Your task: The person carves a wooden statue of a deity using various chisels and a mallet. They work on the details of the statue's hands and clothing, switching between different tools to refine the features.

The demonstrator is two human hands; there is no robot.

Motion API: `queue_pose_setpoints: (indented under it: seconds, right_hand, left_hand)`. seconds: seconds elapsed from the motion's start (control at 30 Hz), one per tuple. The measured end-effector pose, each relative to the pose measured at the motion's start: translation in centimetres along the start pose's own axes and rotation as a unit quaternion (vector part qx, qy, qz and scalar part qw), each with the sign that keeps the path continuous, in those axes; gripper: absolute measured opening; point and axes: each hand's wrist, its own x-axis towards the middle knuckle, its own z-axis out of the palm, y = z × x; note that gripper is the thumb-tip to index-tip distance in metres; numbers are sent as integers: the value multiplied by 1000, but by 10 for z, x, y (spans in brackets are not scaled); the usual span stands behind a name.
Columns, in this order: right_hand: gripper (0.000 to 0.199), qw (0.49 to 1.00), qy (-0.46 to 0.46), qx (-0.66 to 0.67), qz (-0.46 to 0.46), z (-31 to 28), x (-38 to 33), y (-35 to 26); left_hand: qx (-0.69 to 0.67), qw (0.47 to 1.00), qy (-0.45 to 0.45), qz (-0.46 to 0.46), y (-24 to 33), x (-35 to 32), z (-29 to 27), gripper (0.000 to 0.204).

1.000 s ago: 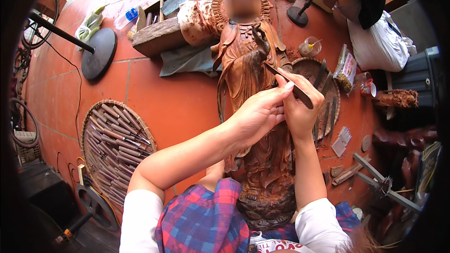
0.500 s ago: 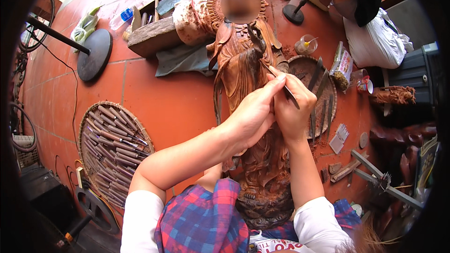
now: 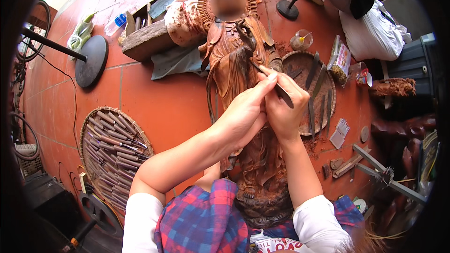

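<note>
Carved wooden statue (image 3: 243, 79), lying lengthwise at frame centre on the red tiled floor (image 3: 164, 103): right hand (image 3: 286, 107) closed tight around a slim carving tool (image 3: 276, 86) whose tip meets the carving, left hand (image 3: 246, 112) beside it, fingers curled, fingertip steadying the tool.

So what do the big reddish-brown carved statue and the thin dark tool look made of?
The reddish-brown carved statue looks like unfinished wood: matte surface, cut grooves, reddish dust beside it. The thin dark tool, gripped by the right hand, is probably metal, though glare-free and too small to confirm.
</note>
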Motion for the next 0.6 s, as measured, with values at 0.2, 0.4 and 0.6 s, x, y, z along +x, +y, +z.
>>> queue_pose_setpoints:
  seconds: [0.2,0.4,0.6]
  right_hand:
    - [23,999,-4,16,-45,0,-2,4]
    - [23,999,31,6,-8,5,-1,-1]
    - [24,999,45,8,25,4,1,-4]
  left_hand:
    - [-14,1000,13,-4,-1,-5,1,37]
    - [-2,1000,11,5,-2,-4,0,39]
    - [14,1000,25,1,-3,0,5,40]
